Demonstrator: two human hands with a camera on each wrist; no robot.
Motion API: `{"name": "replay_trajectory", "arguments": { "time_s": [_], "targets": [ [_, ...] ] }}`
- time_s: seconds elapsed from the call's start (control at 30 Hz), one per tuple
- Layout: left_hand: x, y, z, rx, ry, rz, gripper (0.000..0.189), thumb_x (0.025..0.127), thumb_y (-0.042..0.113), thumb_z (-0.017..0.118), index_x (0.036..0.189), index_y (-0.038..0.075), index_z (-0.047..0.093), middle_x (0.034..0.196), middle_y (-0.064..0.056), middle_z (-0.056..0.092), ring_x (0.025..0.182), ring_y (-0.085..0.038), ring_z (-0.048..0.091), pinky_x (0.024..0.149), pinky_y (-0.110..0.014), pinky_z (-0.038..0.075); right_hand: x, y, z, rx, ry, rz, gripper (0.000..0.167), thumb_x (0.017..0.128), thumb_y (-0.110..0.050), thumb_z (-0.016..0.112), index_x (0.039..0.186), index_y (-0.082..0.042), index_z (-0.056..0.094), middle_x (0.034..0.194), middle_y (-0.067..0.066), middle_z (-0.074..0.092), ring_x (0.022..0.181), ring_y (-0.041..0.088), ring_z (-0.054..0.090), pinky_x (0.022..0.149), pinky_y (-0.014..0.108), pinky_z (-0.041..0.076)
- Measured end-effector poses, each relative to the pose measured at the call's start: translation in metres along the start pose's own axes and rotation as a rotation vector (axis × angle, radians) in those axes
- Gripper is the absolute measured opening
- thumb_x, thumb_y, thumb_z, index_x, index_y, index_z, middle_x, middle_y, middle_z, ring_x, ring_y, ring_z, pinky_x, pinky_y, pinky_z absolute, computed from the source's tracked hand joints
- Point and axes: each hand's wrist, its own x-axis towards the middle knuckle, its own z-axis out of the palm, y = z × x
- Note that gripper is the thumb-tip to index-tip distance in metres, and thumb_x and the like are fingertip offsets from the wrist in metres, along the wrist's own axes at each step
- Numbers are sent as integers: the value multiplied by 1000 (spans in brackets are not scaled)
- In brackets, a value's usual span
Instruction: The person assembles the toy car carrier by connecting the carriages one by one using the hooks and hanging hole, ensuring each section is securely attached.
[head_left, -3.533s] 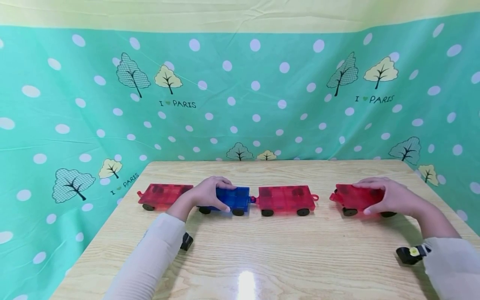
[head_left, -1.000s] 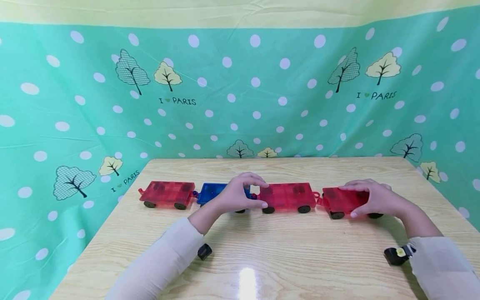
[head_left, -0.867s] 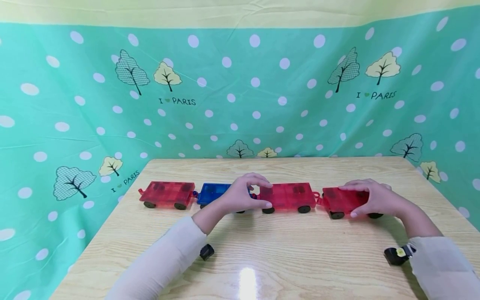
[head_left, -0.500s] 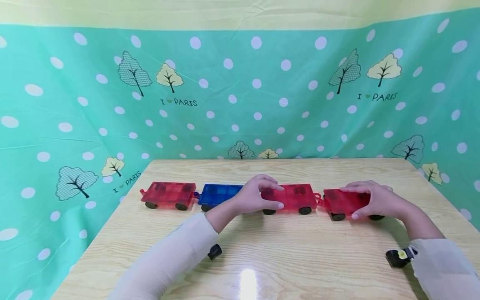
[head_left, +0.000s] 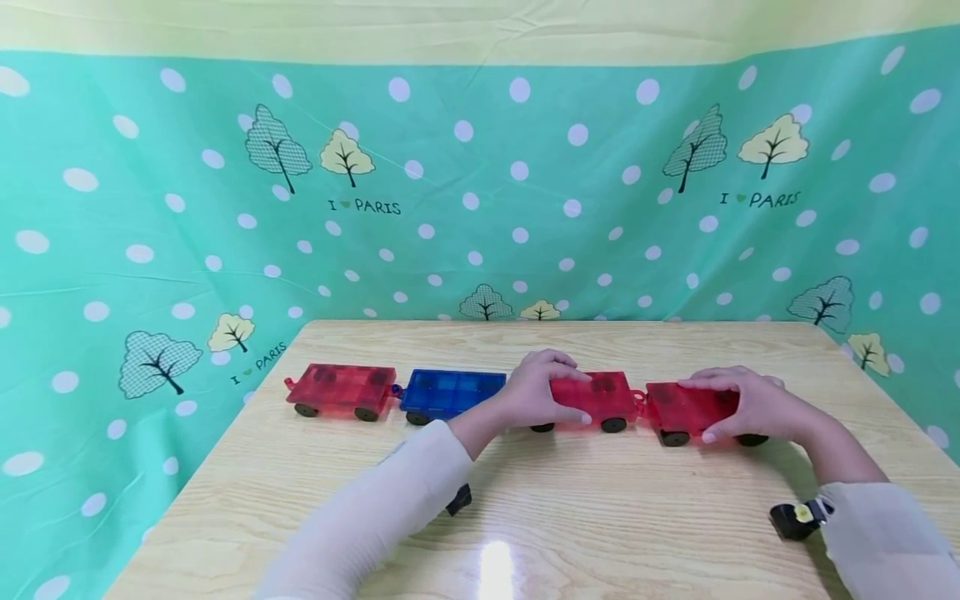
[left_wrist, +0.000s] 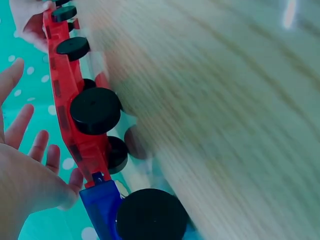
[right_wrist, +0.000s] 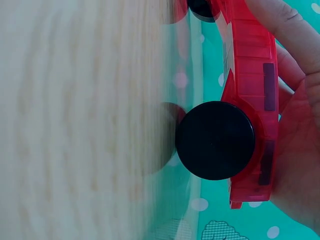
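Note:
Four toy train cars with black wheels stand in a row on the table: a red car (head_left: 341, 385) at far left, a blue car (head_left: 453, 390), a third, red car (head_left: 611, 393), and a red end car (head_left: 686, 406). My left hand (head_left: 534, 392) is over the third car, hiding its left part; in the left wrist view its fingers (left_wrist: 37, 146) are spread beside that car. My right hand (head_left: 761, 406) grips the end car, thumb at the front edge and fingers at the back. The third car's ring coupling (head_left: 639, 402) meets the end car's front.
The cars stand on a pale wooden table (head_left: 585, 525) with a bright light reflection near its front. A green polka-dot cloth (head_left: 480, 183) hangs behind it. Black wrist cameras hang under both sleeves, low over the tabletop.
My right hand has brought the end car left against the third car's coupling, then stayed there. My left hand has left the blue car and moved right over the third car.

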Motion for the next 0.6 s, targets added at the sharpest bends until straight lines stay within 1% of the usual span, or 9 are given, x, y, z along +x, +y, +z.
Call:
{"name": "replay_trajectory", "arguments": {
  "time_s": [0.13, 0.27, 0.4, 0.5, 0.6],
  "targets": [
    [7, 3, 2, 151, -47, -15, 63, 72, 49, 83, 130, 32, 65, 137, 8, 48, 129, -16, 36, 99, -40, 36, 0, 1, 0, -5, 2, 3, 83, 62, -46, 89, 132, -9, 62, 133, 25, 52, 121, 47, 40, 83, 60, 30],
    [14, 4, 4, 238, -78, -18, 68, 71, 53, 82, 133, 36, 62, 141, 10, 46, 129, -15, 35, 95, -38, 34, 1, 1, 1, -11, 5, -12, 82, 63, -45, 89, 132, -10, 63, 133, 24, 53, 121, 47, 41, 82, 59, 30],
    [18, 6, 6, 271, -98, -30, 70, 70, 53, 83, 133, 38, 60, 141, 10, 46, 128, -15, 35, 91, -36, 34, 1, 0, 1, -7, 5, -14, 81, 63, -44, 89, 132, -10, 63, 133, 24, 53, 121, 47, 41, 83, 59, 30],
    [21, 6, 8, 277, -111, -38, 70, 69, 52, 84, 134, 38, 60, 141, 10, 46, 129, -15, 35, 92, -37, 33, 1, 0, 1, -1, 3, -8, 81, 63, -44, 89, 132, -10, 62, 133, 24, 52, 121, 47, 41, 83, 60, 29],
    [23, 6, 11, 281, -115, -49, 71, 69, 53, 83, 135, 39, 59, 145, 11, 43, 131, -15, 33, 93, -38, 33, 1, 0, 1, -4, 3, -11, 82, 63, -45, 89, 132, -10, 62, 133, 25, 52, 121, 47, 40, 84, 61, 30]
  ]
}}
